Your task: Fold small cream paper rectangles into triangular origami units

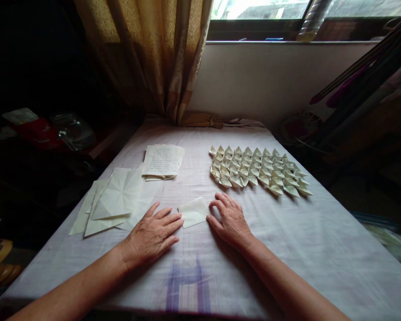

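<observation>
A small folded piece of pale paper (194, 211) lies on the cloth-covered table (287, 249) between my hands. My left hand (152, 234) rests flat with fingers stretched out, its fingertips touching the paper's left edge. My right hand (230, 219) has its fingers curled, and their tips press on the paper's right edge. Neither hand lifts the paper.
Creased paper sheets (112, 203) are stacked at the left, with a pile of written sheets (163, 161) behind them. Several folded paper boats (257, 169) sit in rows at the right. A curtain (153, 53) and window wall (270, 76) stand behind.
</observation>
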The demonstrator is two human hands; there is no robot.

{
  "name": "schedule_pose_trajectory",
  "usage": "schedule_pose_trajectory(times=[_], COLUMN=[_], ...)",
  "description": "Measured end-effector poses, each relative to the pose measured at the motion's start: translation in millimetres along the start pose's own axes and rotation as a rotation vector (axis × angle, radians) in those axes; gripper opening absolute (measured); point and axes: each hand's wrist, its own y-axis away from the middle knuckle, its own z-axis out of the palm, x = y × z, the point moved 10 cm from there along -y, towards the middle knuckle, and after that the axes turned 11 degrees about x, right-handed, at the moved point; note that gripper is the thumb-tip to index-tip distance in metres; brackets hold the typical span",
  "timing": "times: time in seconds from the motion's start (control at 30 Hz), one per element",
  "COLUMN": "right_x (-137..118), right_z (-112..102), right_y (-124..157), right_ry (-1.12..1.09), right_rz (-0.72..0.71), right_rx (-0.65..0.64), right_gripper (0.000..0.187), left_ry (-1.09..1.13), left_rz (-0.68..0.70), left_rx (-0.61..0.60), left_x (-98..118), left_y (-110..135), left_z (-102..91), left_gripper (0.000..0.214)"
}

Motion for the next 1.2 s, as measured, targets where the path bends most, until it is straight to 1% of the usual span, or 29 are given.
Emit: schedule_pose_trajectory(times=[0.17,0.23,0.37,0.43,0.47,0.57,0.67,0.77,0.87,1.03,1.13,1.2], right_x=[0.2,0.1,-0.7,-1.8,-2.4,-4.2,-6.0,-7.6,-9.4,-11.2,-11.3,-10.6], right_z=[0.2,0.0,-1.5,-2.3,-2.8,-4.5,-6.0,-7.2,-7.7,-9.1,-8.5,-7.0], right_y=[-0.3,-0.5,-0.5,0.0,0.4,2.0,2.9,2.4,1.5,1.9,2.9,3.3], right_ry=[0.005,0.008,0.01,0.006,0.002,-0.017,-0.034,-0.033,-0.019,0.004,0.003,-0.008], right_rz=[0.002,0.0,-0.007,-0.016,-0.022,-0.042,-0.062,-0.074,-0.083,-0.092,-0.092,-0.096], right_rx=[-0.003,-0.001,0.01,0.017,0.022,0.045,0.064,0.067,0.058,0.066,0.072,0.079], right_gripper=[0.023,0.022,0.022,0.022,0.023,0.03,0.041,0.047,0.047,0.044,0.043,0.043], left_ry=[-0.029,-0.054,-0.098,-0.116,-0.118,-0.074,-0.052,-0.033,-0.024,-0.039,-0.043,-0.038], left_rz=[-0.046,-0.088,-0.247,-0.327,-0.392,-0.517,-0.54,-0.547,-0.562,-0.621,-0.618,-0.597], left_rx=[0.039,0.058,0.101,0.074,0.07,-0.007,-0.052,-0.103,-0.159,-0.28,-0.336,-0.334], left_x=[-1.6,-3.7,-12.7,-17.4,-22.0,-29.9,-30.7,-30.1,-29.6,-36.6,-40.7,-39.9], left_y=[-15.2,-19.3,-33.6,-43.2,-46.7,-53.5,-57.1,-59.2,-62.8,-68.7,-72.3,-74.1], left_z=[-5.0,-5.9,-8.7,-5.9,-5.6,2.5,5.1,5.9,6.6,11.0,14.1,13.8], left_gripper=[0.032,0.03,0.021,0.023,0.024,0.03,0.032,0.029,0.029,0.044,0.038,0.032])
